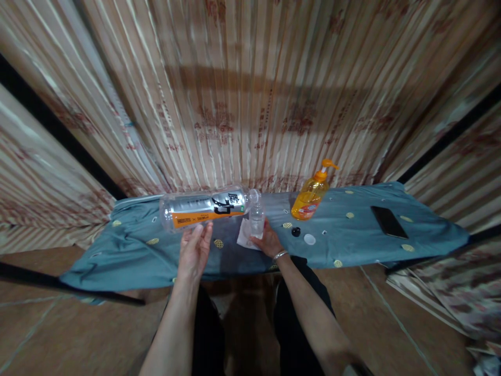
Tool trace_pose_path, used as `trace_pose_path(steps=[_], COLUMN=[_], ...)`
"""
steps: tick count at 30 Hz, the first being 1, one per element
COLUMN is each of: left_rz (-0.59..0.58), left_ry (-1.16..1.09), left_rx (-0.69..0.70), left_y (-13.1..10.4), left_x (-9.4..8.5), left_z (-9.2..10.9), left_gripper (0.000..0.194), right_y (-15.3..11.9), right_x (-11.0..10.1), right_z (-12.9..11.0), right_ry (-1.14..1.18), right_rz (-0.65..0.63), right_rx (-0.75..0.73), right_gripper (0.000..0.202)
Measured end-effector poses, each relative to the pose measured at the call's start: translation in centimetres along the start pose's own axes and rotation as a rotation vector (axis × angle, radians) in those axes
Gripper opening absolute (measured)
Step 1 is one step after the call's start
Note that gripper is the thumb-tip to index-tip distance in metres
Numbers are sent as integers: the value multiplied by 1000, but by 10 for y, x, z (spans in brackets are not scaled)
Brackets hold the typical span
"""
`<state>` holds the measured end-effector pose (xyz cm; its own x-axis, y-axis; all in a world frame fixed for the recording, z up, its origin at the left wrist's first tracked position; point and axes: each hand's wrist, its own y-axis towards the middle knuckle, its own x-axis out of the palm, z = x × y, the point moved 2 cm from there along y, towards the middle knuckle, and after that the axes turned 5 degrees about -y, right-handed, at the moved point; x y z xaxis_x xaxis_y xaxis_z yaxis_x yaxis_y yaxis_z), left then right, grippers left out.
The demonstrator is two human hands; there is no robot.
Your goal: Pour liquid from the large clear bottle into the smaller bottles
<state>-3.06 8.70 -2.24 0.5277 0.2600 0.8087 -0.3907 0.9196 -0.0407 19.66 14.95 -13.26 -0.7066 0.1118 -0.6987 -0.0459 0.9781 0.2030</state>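
Observation:
My left hand (195,248) grips a large clear plastic bottle (207,208) from below. The bottle lies nearly level in the air, its label silver and orange, its open mouth pointing right. Just under that mouth stands a small clear container (257,222), upright, with my right hand (269,239) closed around its lower right side. Whether liquid is running between the two cannot be made out. Beneath the container a folded white tissue (246,235) rests on the cloth. A silver bangle circles my right wrist.
Right of my hands stand an orange pump bottle (309,201), a small black cap (296,232) and a white disc (309,239). A dark phone (389,222) lies farther right. The blue patterned cloth (129,245) covers a narrow table, with a pleated curtain (242,94) behind.

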Motion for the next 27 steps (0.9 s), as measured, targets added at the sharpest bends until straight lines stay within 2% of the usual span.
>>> trace_pose_path(steps=[7,16,27], left_rz=[-16,4,11], left_ry=[-10,-9,21], left_rx=[8,-31,-25], left_y=[-1,-2,-1], left_x=[3,4,5], left_z=[1,3,2], left_gripper=[43,35,37], right_y=[-1,-2,-2], right_x=[-3,-6,-4], right_z=[-2,-6,-5], right_ry=[-44,-32,-117], right_rz=[2,-38,9], right_rx=[-11,9,-23], right_gripper=[85,80,82])
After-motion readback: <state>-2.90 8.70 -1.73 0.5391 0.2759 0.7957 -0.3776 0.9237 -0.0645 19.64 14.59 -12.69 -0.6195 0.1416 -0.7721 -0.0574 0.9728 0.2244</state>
